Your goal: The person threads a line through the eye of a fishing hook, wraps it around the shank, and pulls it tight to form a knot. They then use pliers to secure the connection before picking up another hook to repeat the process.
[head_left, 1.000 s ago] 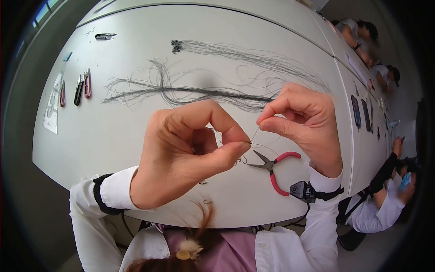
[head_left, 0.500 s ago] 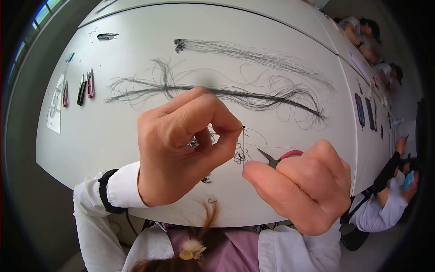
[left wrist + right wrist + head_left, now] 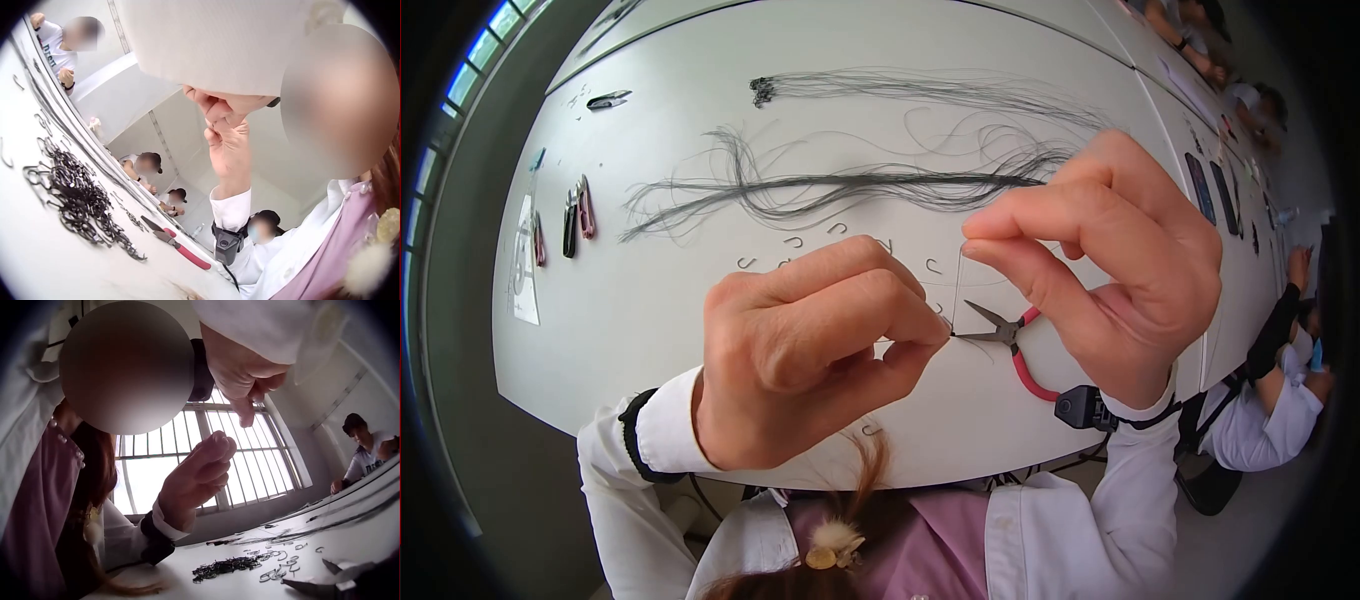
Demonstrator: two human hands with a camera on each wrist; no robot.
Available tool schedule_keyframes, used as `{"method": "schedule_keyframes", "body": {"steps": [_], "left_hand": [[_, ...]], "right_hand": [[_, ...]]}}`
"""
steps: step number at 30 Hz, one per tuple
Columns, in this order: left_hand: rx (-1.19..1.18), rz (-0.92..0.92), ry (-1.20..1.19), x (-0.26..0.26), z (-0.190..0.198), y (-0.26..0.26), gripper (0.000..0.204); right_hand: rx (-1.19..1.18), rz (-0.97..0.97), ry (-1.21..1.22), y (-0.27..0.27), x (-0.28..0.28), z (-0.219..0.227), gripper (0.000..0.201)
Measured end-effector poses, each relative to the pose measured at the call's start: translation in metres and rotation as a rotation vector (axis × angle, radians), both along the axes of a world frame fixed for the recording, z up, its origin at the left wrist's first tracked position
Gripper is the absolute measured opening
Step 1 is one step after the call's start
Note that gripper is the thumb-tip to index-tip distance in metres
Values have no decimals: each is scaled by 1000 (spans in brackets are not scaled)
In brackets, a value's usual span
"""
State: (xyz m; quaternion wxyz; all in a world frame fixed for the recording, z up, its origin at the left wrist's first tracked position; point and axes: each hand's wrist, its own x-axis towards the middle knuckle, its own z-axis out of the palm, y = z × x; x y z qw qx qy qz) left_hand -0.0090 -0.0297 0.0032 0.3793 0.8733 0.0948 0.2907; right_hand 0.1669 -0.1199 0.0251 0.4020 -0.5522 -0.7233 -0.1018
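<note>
While the left hand (image 3: pixel 800 350) pinches a small hook just above the pliers (image 3: pixel 1012 345) and the right hand (image 3: pixel 1100 260) pinches its thin line (image 3: pixel 956 290) higher up, tying seems underway, calling for steady tension.

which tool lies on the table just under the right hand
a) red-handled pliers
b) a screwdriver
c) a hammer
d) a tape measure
a: small pliers with red handles and pointed jaws lie on the white table below the right hand, beside the left hand.
</note>
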Motion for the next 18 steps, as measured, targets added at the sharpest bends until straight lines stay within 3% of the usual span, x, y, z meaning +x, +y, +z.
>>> {"method": "schedule_keyframes", "body": {"steps": [5, 11, 13, 18], "left_hand": [[39, 8, -10, -1, 1, 0, 19], [25, 38, -56, -1, 0, 0, 19], [19, 44, -56, -1, 0, 2, 19], [-229, -45, -18, -2, -1, 4, 15]], "right_hand": [[-91, -34, 102, 5, 0, -8, 16], [-536, 98, 417, 8, -4, -20, 9], [-583, 166, 450, 8, -6, -22, 7], [-675, 296, 562, 9, -7, -23, 5]]}}
